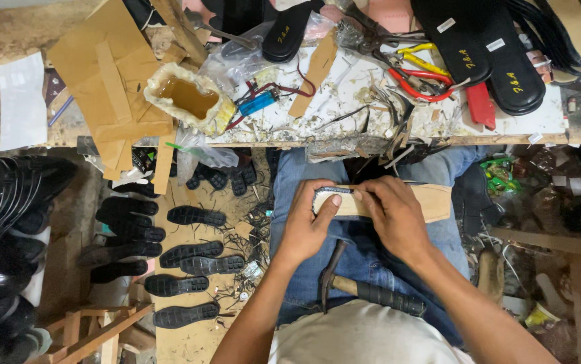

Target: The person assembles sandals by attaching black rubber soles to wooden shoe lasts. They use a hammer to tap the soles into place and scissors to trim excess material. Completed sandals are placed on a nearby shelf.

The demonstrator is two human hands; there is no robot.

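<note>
The left hand (307, 226) has its grip closed on the left end of a tan insole (432, 201), thumb pressed over a dark studded strap (333, 192) that lies across that end. The right hand (391, 216) pinches the same strap just beside it, fingers curled down onto the insole. The insole lies flat across the person's lap, over blue jeans, its right end sticking out past the right hand. Nearer, a hammer (364, 290) rests on the thighs, head to the left. Farther off, the cluttered counter (546, 121) carries a glue pot (186, 98), red-handled pliers (415, 84) and black sandal soles (486, 47). Black outsoles (192, 266) lie on the floor at left.
</note>
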